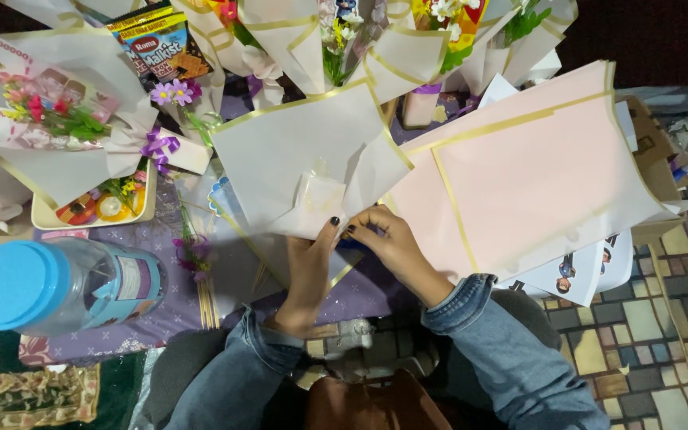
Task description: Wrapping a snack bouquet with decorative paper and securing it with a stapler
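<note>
the pale pink sheets (535, 167) with gold borders lie spread to the right, the biggest things in view, overlapping the patterned floor (654, 318). just left of them sits the white wrapping paper (304, 151), gold-edged, folded into a cone whose long axis runs from its wide mouth at the top down to a narrow point directly ahead of the hands. both hands meet at that lower point. the left hand (308, 267) comes up from below and pinches the paper's bottom fold with thumb and fingertips; the right hand (388, 239) closes on the same spot from the right side, fingers curled on the edge. well to the left lies a clear jar (65, 283) with a blue lid, on its side.
</note>
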